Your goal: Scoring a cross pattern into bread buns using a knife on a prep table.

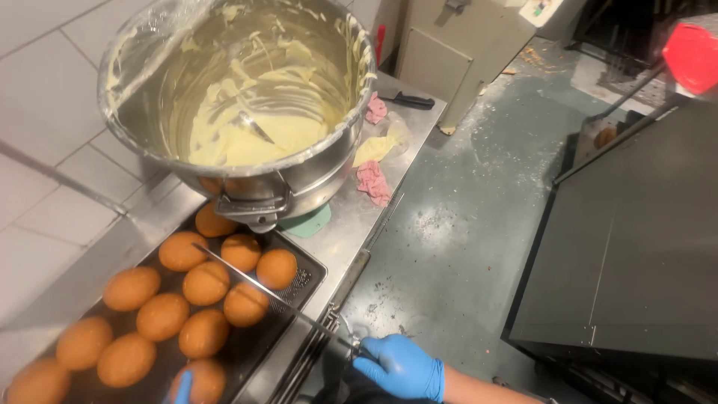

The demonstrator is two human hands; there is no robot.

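Note:
My right hand [402,366], in a blue glove, grips the handle of a long thin metal knife [269,293] whose blade reaches up and left over a dark baking tray [305,278]. The tray holds several round golden-brown buns [206,283]. Only a blue-gloved fingertip of my left hand [183,387] shows at the bottom edge, touching a bun [203,380] at the tray's near end. Behind the tray stands a large steel mixing bowl [239,105] smeared inside with pale yellow cream.
A steel counter [359,217] carries the tray and bowl, plus pink cloths [372,182], a piping bag [378,146] and a black-handled knife [410,99]. White tiled wall at left. Grey floor at right, with a dark cabinet [636,247].

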